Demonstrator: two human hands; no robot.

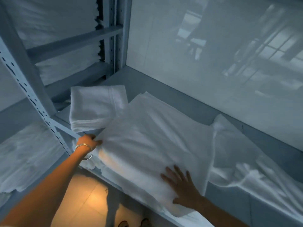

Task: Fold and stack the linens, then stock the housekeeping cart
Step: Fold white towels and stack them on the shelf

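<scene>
Right hand [181, 185] lies flat, fingers spread, palm pressing the near edge of a large folded white terry bath towel [154, 140], soft nap, thick layered edges, top of a low stack on the pale grey metal shelf [193, 108]. Left hand [87, 141], thin silver bangles [84, 151] on the wrist, pinches the towel's left corner, fingertips partly tucked under the fabric. Just right, a loose crumpled white sheet [246, 161], smoother and thinner, spills over the shelf. Behind the left hand, touching the big towel's far-left edge, sits a smaller square folded white towel [95, 107] with a ribbed band. A perforated grey steel upright [26, 89] stands left; a glossy white wall panel [213, 54] backs the shelf.
</scene>
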